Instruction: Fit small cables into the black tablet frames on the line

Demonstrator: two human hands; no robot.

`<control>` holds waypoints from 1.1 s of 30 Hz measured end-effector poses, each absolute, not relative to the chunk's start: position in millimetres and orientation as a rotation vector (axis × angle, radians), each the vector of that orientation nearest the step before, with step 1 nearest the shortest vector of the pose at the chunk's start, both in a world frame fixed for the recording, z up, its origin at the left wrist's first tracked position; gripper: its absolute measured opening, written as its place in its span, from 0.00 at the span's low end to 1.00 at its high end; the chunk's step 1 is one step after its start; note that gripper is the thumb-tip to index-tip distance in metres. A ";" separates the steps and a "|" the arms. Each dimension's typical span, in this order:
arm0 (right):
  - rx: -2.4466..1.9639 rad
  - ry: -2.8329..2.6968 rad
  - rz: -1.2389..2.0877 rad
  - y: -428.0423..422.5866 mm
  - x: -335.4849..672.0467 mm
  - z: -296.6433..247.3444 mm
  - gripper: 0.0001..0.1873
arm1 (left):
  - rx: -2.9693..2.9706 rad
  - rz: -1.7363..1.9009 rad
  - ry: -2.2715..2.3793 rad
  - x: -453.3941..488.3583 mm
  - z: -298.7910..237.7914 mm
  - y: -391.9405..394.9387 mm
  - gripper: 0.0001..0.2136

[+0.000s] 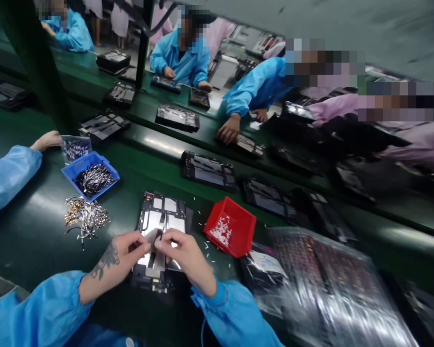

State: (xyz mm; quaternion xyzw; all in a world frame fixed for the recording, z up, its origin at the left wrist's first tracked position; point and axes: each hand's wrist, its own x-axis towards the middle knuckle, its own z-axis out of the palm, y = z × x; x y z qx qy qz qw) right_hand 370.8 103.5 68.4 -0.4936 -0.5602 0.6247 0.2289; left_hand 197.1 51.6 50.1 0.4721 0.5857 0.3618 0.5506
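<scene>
Green bench (39, 241), blue bin (71, 175), red bin (245, 229), metallic pieces (87, 217), open device (170, 205), seemingly bagged parts (329, 284)

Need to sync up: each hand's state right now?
Left hand: pinched closed over the device; any held part unclear.
Right hand: pinched closed there too; any held part unclear.

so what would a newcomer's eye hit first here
Probably the red bin with small white pieces, just right of the flat device under the person's left fingers and right fingers. Next, the blue bin at left, full of dark cable-like parts, with a loose metallic heap beside it.
</scene>
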 end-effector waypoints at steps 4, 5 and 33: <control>-1.318 -1.993 1.454 104.2 367.5 59.0 0.14 | 1.206 0.802 1.436 186.0 30.5 36.4 0.09; -1.326 -2.029 1.437 108.7 367.1 56.2 0.14 | 1.212 0.812 1.461 183.4 25.2 37.1 0.08; -1.241 -1.951 1.440 142.4 343.1 24.7 0.06 | 0.959 0.846 1.485 184.9 -12.4 84.6 0.13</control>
